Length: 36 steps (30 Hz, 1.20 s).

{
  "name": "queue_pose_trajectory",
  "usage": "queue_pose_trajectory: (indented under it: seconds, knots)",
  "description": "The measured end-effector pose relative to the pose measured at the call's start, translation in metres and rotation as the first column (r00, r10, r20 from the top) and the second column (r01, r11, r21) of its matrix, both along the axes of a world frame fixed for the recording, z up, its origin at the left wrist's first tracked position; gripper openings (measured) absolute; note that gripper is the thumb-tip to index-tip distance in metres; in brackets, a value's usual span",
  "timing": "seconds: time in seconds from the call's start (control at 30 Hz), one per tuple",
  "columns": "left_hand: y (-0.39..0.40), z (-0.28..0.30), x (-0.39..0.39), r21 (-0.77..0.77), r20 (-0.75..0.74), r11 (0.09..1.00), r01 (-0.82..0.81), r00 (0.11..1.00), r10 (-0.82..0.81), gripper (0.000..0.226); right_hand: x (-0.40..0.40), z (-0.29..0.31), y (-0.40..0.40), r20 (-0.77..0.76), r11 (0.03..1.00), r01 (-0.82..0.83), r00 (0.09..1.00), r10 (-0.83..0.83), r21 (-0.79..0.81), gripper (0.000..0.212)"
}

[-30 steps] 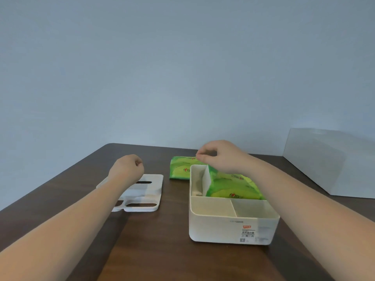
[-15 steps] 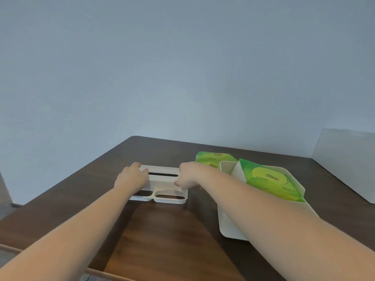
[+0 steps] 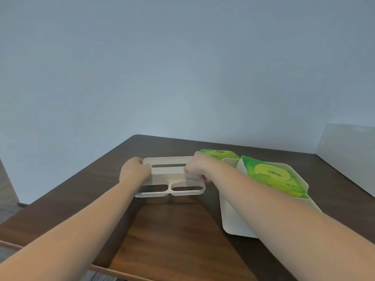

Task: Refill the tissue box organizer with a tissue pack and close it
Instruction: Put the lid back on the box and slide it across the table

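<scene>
Both hands grip the flat white slotted plastic lid (image 3: pixel 172 177) — left hand (image 3: pixel 134 171) clasping its left end, right hand (image 3: pixel 199 168) its right. Toward the table's (image 3: pixel 172 230) right edge, the white plastic organizer box (image 3: pixel 233 222) holds a green tissue pack (image 3: pixel 272 175).

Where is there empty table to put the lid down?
Bare wood lies near the table front edge, between both forearms. More lies left of the left hand. It is crowded right, by the organizer and tissue packs.
</scene>
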<state>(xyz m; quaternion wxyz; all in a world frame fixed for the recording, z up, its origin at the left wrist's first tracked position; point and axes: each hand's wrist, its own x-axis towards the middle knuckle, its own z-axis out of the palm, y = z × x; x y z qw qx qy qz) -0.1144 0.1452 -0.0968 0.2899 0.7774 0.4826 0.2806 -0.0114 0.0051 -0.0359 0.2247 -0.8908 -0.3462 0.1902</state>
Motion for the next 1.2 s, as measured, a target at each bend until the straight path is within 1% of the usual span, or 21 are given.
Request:
queue_pose_trajectory:
  seconds: [0.03, 0.07, 0.1, 0.17, 0.23, 0.3, 0.33, 0.43, 0.5, 0.53, 0.6, 0.7, 0.73, 0.8, 0.83, 0.87, 0.93, 1.0, 1.07, 1.13, 1.2]
  knots:
    - [-0.005, 0.007, -0.001, 0.011, 0.001, 1.0, 0.01, 1.0, -0.01, 0.031, 0.002, 0.006, -0.003, 0.053, 1.0, 0.022, 0.998, -0.021, -0.018, 0.011]
    - [-0.01, 0.013, -0.001, 0.019, 0.007, 1.0, 0.018, 1.0, -0.018, 0.027, 0.003, 0.015, -0.007, 0.097, 0.998, 0.052, 0.994, -0.049, -0.025, 0.011]
    - [-0.015, 0.02, -0.001, 0.02, 0.017, 0.999, 0.029, 0.999, -0.029, 0.022, 0.005, 0.022, -0.011, 0.116, 0.997, 0.073, 0.991, -0.07, -0.024, 0.016]
    - [-0.026, 0.032, 0.002, 0.013, 0.04, 0.999, 0.053, 0.998, -0.053, 0.031, 0.011, 0.033, -0.02, 0.094, 0.995, 0.101, 0.991, -0.101, -0.005, 0.023]
    - [-0.037, 0.041, 0.004, 0.017, 0.068, 0.996, 0.084, 0.994, -0.085, 0.036, 0.018, 0.04, -0.032, 0.041, 0.986, 0.146, 0.988, -0.15, 0.082, 0.019]
    - [-0.047, 0.049, 0.008, 0.025, 0.103, 0.994, 0.11, 0.988, -0.112, 0.035, 0.027, 0.045, -0.045, -0.033, 0.958, 0.198, 0.98, -0.195, 0.209, 0.012]
    - [-0.054, 0.052, 0.01, 0.031, 0.123, 0.992, 0.125, 0.984, -0.128, 0.033, 0.031, 0.049, -0.054, -0.051, 0.942, 0.221, 0.975, -0.216, 0.25, 0.011]
    - [-0.077, 0.062, 0.02, 0.051, 0.215, 0.979, 0.196, 0.955, -0.202, 0.021, 0.043, 0.057, -0.086, -0.003, 0.917, 0.254, 0.964, -0.266, 0.307, 0.017]
    - [-0.094, 0.067, 0.029, 0.085, 0.244, 0.964, 0.254, 0.932, -0.267, 0.021, 0.051, 0.06, -0.112, 0.055, 0.902, 0.28, 0.948, -0.314, 0.328, 0.022]
    - [-0.103, 0.068, 0.034, 0.094, 0.237, 0.955, 0.282, 0.925, -0.297, 0.024, 0.055, 0.06, -0.124, 0.076, 0.897, 0.297, 0.938, -0.338, 0.329, 0.023]
    - [-0.119, 0.069, 0.045, 0.052, 0.227, 0.941, 0.334, 0.914, -0.337, 0.026, 0.065, 0.055, -0.149, 0.088, 0.886, 0.334, 0.921, -0.379, 0.321, 0.026]
    - [-0.146, 0.066, 0.061, -0.02, 0.217, 0.919, 0.394, 0.899, -0.381, 0.012, 0.079, 0.041, -0.181, 0.036, 0.864, 0.39, 0.906, -0.422, 0.32, 0.028]
    - [-0.155, 0.063, 0.065, -0.03, 0.205, 0.911, 0.411, 0.895, -0.397, 0.01, 0.082, 0.036, -0.189, 0.023, 0.858, 0.409, 0.899, -0.437, 0.312, 0.027]
    - [-0.166, 0.057, 0.075, -0.069, 0.191, 0.911, 0.406, 0.902, -0.387, 0.036, 0.089, 0.024, -0.203, 0.012, 0.854, 0.432, 0.891, -0.454, 0.29, 0.024]
    - [-0.169, 0.054, 0.079, -0.098, 0.189, 0.912, 0.397, 0.908, -0.375, 0.041, 0.092, 0.019, -0.208, 0.01, 0.856, 0.438, 0.889, -0.458, 0.276, 0.021]
    - [-0.171, 0.053, 0.081, -0.114, 0.182, 0.913, 0.392, 0.912, -0.368, 0.035, 0.095, 0.014, -0.211, 0.006, 0.855, 0.445, 0.886, -0.463, 0.265, 0.018]
    - [-0.175, 0.053, 0.081, -0.138, 0.173, 0.915, 0.379, 0.919, -0.355, 0.01, 0.1, 0.006, -0.212, -0.002, 0.854, 0.451, 0.885, -0.466, 0.261, 0.014]
    - [-0.176, 0.051, 0.082, -0.131, 0.186, 0.92, 0.368, 0.921, -0.342, 0.019, 0.105, 0.002, -0.21, 0.017, 0.858, 0.445, 0.885, -0.464, 0.258, 0.012]
    - [-0.176, 0.045, 0.085, -0.123, 0.213, 0.929, 0.35, 0.923, -0.32, 0.021, 0.107, 0.002, -0.208, 0.043, 0.866, 0.436, 0.887, -0.459, 0.247, 0.01]
    - [-0.175, 0.039, 0.09, -0.124, 0.247, 0.936, 0.329, 0.924, -0.292, 0.02, 0.109, 0.001, -0.207, 0.066, 0.873, 0.426, 0.89, -0.452, 0.238, 0.011]
    - [-0.173, 0.035, 0.093, -0.144, 0.265, 0.931, 0.334, 0.92, -0.289, 0.013, 0.11, -0.002, -0.205, 0.089, 0.883, 0.415, 0.893, -0.441, 0.218, 0.012]
